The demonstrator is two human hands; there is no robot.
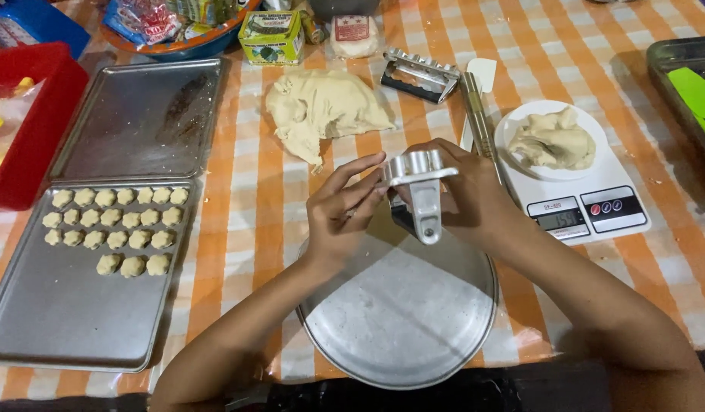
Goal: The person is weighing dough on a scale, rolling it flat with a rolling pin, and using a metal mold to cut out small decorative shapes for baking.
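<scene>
Held up over the round metal pan [413, 320] by the right hand [463, 194], closed around the back of a metal cookie mould [419, 177], handle hanging downward, scalloped cups facing up and toward the left hand [338, 214]. Left hand half open, fingers [360, 169] stretched to touch the mould's edge, seemingly to press or work at the cups; whether dough sits inside cannot be told. Kept above the pan, probably so anything dropping lands there rather than on the orange-checked surface [238, 229]. Just beyond the hands, a large lump of pale dough [322, 107], within easy reach for pinching off more. Right of it, a white kitchen scale [589, 210] carrying a smaller dough portion [552, 141], likely set apart for weighing. Between dough and scale, a second mould [417, 75] and a long metal tool [478, 114], laid aside. On the left, a baking tray [32, 336] with small shaped dough pieces [112, 221] lined in neat rows at its far end, spaced apart, the nearer half bare. Behind it, another empty tray [139, 114].
</scene>
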